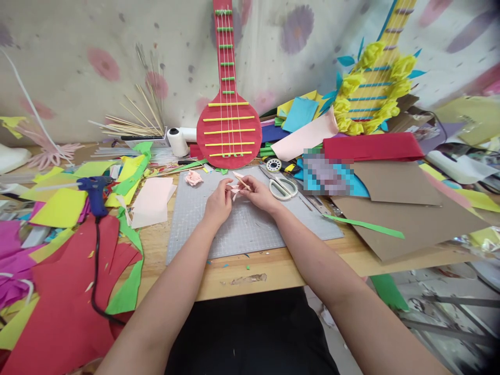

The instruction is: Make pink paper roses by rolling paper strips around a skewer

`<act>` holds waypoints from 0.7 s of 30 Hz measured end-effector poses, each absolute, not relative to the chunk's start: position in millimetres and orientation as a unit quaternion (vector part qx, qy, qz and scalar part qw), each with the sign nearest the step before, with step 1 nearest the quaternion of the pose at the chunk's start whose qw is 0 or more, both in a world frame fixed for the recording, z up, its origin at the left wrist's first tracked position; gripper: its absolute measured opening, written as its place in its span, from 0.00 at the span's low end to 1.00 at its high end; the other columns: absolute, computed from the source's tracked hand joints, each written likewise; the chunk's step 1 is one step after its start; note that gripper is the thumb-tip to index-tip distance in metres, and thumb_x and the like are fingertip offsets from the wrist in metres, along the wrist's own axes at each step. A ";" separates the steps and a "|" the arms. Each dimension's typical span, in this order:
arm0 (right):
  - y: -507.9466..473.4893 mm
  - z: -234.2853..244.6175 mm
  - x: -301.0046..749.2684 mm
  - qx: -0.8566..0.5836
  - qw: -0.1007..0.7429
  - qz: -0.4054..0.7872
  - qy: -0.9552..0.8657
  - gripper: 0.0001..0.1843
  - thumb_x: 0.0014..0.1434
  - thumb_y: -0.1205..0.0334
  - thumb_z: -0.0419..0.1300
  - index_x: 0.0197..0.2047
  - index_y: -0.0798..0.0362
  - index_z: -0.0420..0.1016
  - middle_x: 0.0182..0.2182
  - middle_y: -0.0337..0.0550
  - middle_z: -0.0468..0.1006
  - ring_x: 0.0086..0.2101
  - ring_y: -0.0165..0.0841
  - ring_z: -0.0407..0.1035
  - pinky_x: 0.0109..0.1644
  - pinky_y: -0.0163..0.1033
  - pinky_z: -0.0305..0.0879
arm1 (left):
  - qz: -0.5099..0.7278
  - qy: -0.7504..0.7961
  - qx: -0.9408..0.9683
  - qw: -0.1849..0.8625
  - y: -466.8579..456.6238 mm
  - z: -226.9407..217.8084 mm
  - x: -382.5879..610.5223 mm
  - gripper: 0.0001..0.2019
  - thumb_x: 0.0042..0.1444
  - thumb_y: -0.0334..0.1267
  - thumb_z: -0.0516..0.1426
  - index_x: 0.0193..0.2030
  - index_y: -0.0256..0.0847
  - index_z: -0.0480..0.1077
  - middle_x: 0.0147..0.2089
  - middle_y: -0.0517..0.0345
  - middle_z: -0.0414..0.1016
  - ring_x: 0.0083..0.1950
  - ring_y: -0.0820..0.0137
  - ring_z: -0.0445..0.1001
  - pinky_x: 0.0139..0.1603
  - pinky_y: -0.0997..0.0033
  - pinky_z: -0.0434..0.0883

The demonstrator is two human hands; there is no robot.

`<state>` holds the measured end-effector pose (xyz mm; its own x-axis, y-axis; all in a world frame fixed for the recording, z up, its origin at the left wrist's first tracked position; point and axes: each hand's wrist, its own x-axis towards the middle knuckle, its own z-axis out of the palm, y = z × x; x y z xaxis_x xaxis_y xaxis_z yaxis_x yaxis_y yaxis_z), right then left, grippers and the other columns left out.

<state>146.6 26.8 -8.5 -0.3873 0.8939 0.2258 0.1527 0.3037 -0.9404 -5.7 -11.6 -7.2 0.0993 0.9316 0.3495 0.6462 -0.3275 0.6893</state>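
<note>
Over the grey cutting mat (250, 234), my left hand (219, 202) pinches a small piece of pale pink paper (235, 192). Close beside it, my right hand (259, 195) has its fingers closed on a short thin wooden stick (242, 182) and touches the same paper. The fingers partly hide the paper's shape. A crumpled pink paper flower (194, 178) lies on the mat's upper left. White-handled scissors (283, 188) rest just right of my right hand. Left of the mat is a stack of pale pink paper sheets (150, 202).
A red paper instrument with strings (229, 127) leans at the back; a yellow one (371, 88) stands right. A blue glue gun (94, 192) and its cord lie left among coloured paper. Brown cardboard (406, 224) covers the right side. Sticks (136, 122) fill a box behind.
</note>
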 end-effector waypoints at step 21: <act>27.2 -11.7 143.8 -0.367 0.400 0.459 -0.703 0.08 0.50 0.61 0.55 0.36 0.52 0.64 0.32 0.37 0.71 0.34 0.28 0.67 0.43 0.38 0.64 | 0.386 0.581 0.695 0.174 -12.9 -6.3 -4.1 0.17 0.58 0.31 0.45 0.54 0.43 0.57 0.42 0.55 0.73 0.39 0.69 0.72 0.40 0.68 0.67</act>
<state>143.8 27.2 -11.7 -0.4111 0.8833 0.2252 0.1490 0.3088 -0.9394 -4.1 -12.9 -6.3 0.0272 0.9423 0.3337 0.6734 -0.2640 0.6905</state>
